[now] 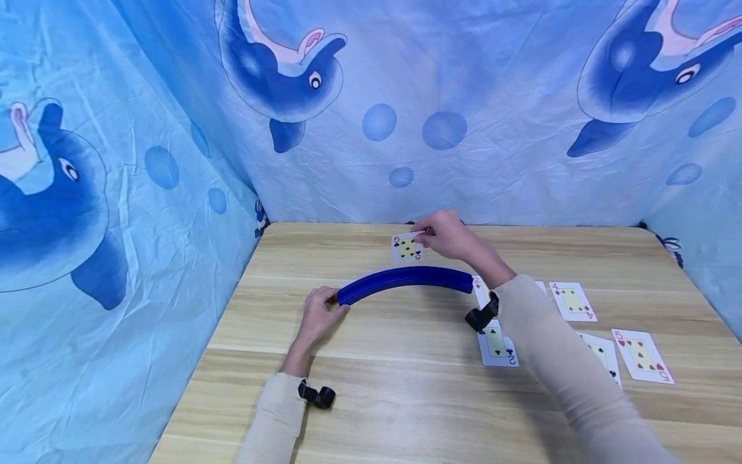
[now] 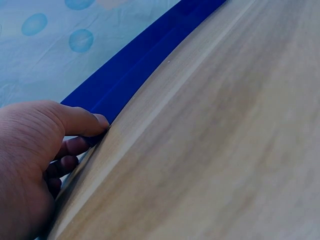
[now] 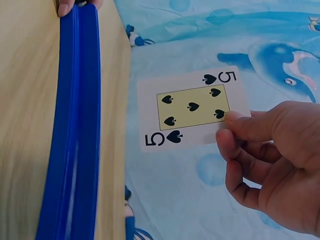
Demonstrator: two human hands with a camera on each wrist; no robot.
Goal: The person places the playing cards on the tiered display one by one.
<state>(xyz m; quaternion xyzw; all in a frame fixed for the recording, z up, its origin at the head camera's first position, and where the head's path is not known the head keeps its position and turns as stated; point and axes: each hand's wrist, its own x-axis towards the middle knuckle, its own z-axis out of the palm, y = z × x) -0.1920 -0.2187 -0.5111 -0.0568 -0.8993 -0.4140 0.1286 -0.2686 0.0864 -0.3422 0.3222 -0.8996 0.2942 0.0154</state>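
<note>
Cards: six, one held (image 1: 407, 248), five lying on the table (image 1: 371, 335)
Blue curved racks (image 1: 406, 281): one
Hands: two

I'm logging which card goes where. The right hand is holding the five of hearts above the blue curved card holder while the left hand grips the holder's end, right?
Not quite: the card pinched by the right hand is the five of spades, as the right wrist view shows plainly. The rest holds: it is above the blue curved card holder, and the left hand grips the holder's end.
</note>
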